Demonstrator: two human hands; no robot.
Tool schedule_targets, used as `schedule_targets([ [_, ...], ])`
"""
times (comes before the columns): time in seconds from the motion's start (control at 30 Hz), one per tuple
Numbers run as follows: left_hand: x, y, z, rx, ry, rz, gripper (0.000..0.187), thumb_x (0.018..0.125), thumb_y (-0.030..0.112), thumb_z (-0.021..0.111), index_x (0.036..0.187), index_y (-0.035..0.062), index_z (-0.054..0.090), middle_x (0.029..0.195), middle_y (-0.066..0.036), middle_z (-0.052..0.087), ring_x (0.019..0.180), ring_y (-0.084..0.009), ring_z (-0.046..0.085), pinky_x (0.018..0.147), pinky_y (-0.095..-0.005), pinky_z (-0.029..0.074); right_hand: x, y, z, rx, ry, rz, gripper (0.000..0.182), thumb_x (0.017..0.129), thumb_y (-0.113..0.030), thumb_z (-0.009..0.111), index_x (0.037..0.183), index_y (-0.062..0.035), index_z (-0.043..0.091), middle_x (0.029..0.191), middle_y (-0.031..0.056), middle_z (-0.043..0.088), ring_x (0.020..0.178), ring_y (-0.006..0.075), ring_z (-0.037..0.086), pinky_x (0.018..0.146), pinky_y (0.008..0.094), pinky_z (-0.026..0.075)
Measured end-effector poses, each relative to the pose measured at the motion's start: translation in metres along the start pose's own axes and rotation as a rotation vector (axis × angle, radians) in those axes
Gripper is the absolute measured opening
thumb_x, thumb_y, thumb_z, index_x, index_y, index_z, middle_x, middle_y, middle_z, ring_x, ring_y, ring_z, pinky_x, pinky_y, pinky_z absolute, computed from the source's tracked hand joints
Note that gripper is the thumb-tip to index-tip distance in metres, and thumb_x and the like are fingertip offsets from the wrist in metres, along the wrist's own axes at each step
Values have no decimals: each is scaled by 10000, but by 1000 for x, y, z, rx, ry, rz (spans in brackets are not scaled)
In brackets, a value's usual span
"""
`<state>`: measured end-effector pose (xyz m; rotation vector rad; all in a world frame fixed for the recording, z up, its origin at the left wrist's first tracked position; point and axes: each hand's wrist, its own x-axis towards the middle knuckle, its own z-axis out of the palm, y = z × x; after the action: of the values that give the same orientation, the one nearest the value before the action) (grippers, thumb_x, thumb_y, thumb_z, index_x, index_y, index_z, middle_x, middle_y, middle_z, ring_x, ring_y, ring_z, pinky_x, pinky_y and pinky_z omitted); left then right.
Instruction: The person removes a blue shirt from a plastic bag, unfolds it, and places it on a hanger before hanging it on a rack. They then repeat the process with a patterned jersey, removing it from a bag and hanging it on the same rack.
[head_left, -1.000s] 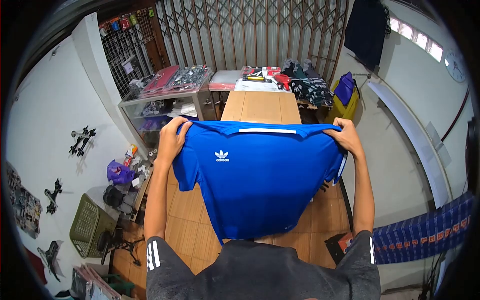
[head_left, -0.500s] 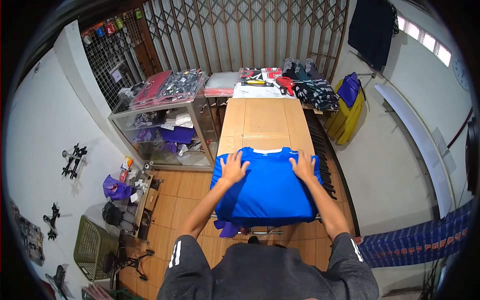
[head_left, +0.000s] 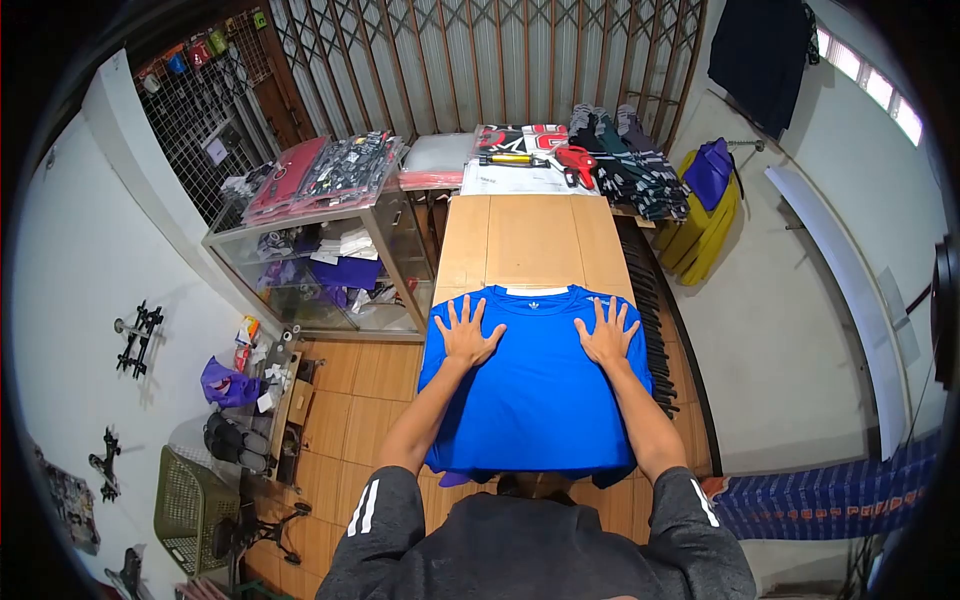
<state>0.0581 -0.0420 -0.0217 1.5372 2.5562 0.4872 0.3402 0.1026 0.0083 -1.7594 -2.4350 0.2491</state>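
The blue shirt (head_left: 530,405) is lying spread in front of me on the cardboard-coloured tabletop (head_left: 530,240), its collar facing the far end. A small white logo (head_left: 534,306) is showing just below the neckline. My left hand (head_left: 466,335) is resting flat on the left shoulder area, and my right hand (head_left: 606,338) is resting flat on the right one; the fingers of both are spreading wide apart, clasping nothing. A bit of purple cloth (head_left: 454,479) is peeking out under the shirt's near edge. Along the table's right side, a row of black, rib-like pieces (head_left: 655,325) is running.

Beyond the tabletop, a white sheet (head_left: 515,181) is lying near a yellow-and-black tool (head_left: 508,159) and a red tool (head_left: 577,163). Dark patterned garments (head_left: 630,170) are lying piled to their right. On the left, a glass cabinet (head_left: 391,265) is bearing plastic-wrapped packages (head_left: 350,165). A yellow garment (head_left: 697,255) is hanging on the right wall, and a metal folding gate (head_left: 480,70) is standing across the back.
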Motion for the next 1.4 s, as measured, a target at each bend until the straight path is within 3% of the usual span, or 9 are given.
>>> schedule_targets([
  [0.37, 20, 3, 3, -70, 94, 17, 910, 955, 681, 583, 1671, 169, 351, 1762, -154, 233, 1612, -470, 134, 1226, -762, 38, 14, 3, 6, 62, 124, -45, 804, 1010, -605, 545, 1653, -148, 391, 1735, 218, 262, 1613, 461, 156, 1225, 766, 50],
  [0.5, -32, 20, 7, -68, 243, 93, 815, 984, 506, 644, 1632, 83, 390, 1732, -208, 269, 1585, -517, 162, 1181, -802, 67, -32, 2, 11, 92, 238, -164, 738, 1014, -528, 592, 1594, -87, 474, 1695, 263, 319, 1591, 492, 190, 1175, 824, 48],
  [0.57, -88, 33, -6, -42, 169, 145, 830, 991, 560, 609, 1633, 83, 389, 1723, -233, 267, 1574, -541, 168, 1153, -826, 69, -88, 0, 5, 80, 185, -177, 754, 1012, -548, 589, 1601, -94, 465, 1694, 291, 295, 1581, 527, 175, 1156, 843, 40],
  [0.73, -211, 31, -16, -13, 24, 49, 861, 979, 589, 630, 1650, 116, 370, 1726, -258, 238, 1570, -550, 165, 1153, -822, 75, -206, 13, -19, 53, -5, 1, 801, 1015, -573, 586, 1638, -105, 402, 1718, 309, 212, 1580, 569, 113, 1135, 862, 30],
  [1.0, -242, 17, -22, -103, 83, -228, 874, 974, 514, 681, 1650, 74, 345, 1722, -303, 205, 1587, -543, 133, 1171, -801, 77, -256, 74, -24, 178, 83, 322, 795, 1044, -553, 554, 1670, -112, 337, 1743, 276, 169, 1595, 557, 74, 1161, 836, 57],
  [1.1, -230, 47, -24, -242, 75, -179, 833, 952, 482, 725, 1603, 62, 420, 1705, -304, 252, 1574, -551, 171, 1172, -793, 107, -263, 106, -9, 309, 142, 419, 773, 1057, -552, 534, 1666, -116, 344, 1739, 279, 179, 1596, 550, 87, 1177, 819, 69],
  [1.23, -213, 100, -13, -470, 54, 127, 646, 941, 309, 779, 1484, 44, 552, 1612, -298, 418, 1529, -515, 332, 1214, -656, 256, -276, 144, -1, 536, 126, 498, 757, 1089, -549, 488, 1633, -35, 370, 1708, 310, 241, 1574, 564, 160, 1220, 742, 147],
  [1.27, -205, 114, -8, -517, 150, 314, 571, 924, 202, 799, 1428, 30, 595, 1521, -261, 520, 1315, -429, 590, 1110, -495, 464, -279, 161, 14, 601, 239, 395, 741, 1104, -534, 471, 1591, 21, 410, 1637, 329, 379, 1531, 539, 311, 1235, 614, 277],
  [1.4, -204, 201, -16, -726, -62, 336, 502, 923, 149, 796, 1381, 27, 632, 1343, -183, 626, 798, -229, 622, 795, -367, 565, -288, 204, 40, 753, 186, 491, 655, 1118, -478, 489, 1510, 46, 509, 1415, 306, 624, 1365, 427, 580, 1147, 464, 441],
])
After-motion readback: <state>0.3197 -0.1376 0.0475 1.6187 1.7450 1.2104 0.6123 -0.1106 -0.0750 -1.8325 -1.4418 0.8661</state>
